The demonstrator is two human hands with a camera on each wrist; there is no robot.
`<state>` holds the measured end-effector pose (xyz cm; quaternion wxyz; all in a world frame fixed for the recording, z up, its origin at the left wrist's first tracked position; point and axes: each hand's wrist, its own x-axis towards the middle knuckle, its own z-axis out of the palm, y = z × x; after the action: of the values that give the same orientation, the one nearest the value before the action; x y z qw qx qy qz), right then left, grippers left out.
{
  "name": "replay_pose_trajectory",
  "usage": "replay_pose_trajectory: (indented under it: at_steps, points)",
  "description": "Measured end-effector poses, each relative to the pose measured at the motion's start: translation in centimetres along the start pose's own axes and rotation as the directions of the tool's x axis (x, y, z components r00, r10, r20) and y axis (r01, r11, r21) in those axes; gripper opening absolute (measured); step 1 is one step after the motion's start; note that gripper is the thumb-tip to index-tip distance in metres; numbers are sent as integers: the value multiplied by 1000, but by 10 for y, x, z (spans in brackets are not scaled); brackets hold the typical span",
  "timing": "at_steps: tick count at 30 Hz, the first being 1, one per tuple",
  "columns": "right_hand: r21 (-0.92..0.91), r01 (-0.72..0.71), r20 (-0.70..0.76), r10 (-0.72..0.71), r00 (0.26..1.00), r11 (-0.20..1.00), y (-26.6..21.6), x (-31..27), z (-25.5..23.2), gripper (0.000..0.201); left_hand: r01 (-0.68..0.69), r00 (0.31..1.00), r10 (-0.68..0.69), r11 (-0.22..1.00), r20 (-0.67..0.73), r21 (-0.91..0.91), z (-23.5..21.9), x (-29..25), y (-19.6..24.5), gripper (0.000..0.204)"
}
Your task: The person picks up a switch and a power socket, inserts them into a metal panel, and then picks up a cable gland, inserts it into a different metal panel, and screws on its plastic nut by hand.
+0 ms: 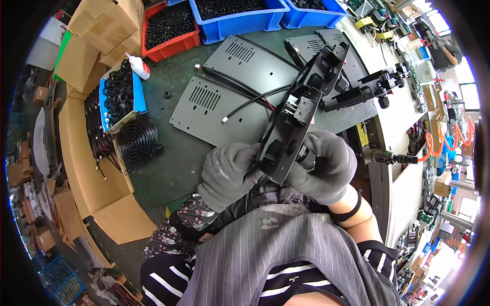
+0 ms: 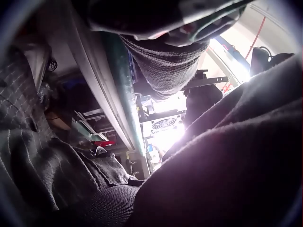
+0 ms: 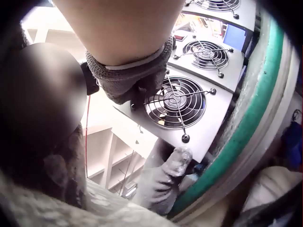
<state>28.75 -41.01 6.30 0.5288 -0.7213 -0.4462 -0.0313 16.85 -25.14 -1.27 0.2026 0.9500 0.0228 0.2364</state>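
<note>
Both hands wear grey gloves and hold a dark metal fan panel tilted up over the table edge. My left hand grips its near end; in the right wrist view that glove's thumb lies on the panel's corner. On the other side my right hand has its fingers curled at the panel, by a round black part. The right wrist view shows a wire fan guard fixed to the panel's face, the right fingers beside it. Similar fan panels stand behind. The left wrist view is mostly sleeve and glove.
Slotted grey plates with black cables lie on the green table. Behind are a red bin and a blue bin of small black parts. Left stand a box of rings, a bottle and stacked fan guards. A power screwdriver is at right.
</note>
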Motion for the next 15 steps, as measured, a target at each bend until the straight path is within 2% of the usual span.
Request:
replay_pose_trajectory:
  at_steps: [1, 2, 4, 5, 8, 12, 14, 15]
  points:
    - [-28, -118, -21, 118, 993, 993, -3, -2, 0, 35, -6, 1000, 6, 1000, 4, 0, 0, 1, 0, 41]
    - [-30, -119, -21, 119, 993, 992, -3, -3, -2, 35, -11, 1000, 11, 1000, 6, 1, 0, 1, 0, 41]
    - [-82, -173, 110, 181, 977, 982, 0, -1, -7, 40, -15, 1000, 15, 1000, 4, 1, 0, 1, 1, 41]
    - [-79, -243, 95, 250, 963, 967, -4, 1, -5, 39, -16, 1000, 16, 1000, 5, 2, -1, 1, 0, 41]
    - [-101, -277, 163, 290, 943, 956, -6, 6, -2, 37, -11, 1000, 11, 1000, -11, 19, 0, -1, 1, 43]
    - [-96, -183, 117, 194, 974, 978, -4, 9, -3, 35, 11, 999, -9, 999, 35, -45, -3, 2, 3, 46]
    - [-236, -73, 134, 106, 985, 969, -4, 10, -6, 36, 79, 964, -56, 994, 261, -77, -23, 8, 6, 44]
    - [-225, -40, 114, 67, 991, 973, -4, 10, -5, 39, 86, 961, -34, 980, 274, -180, -35, 14, 4, 42]
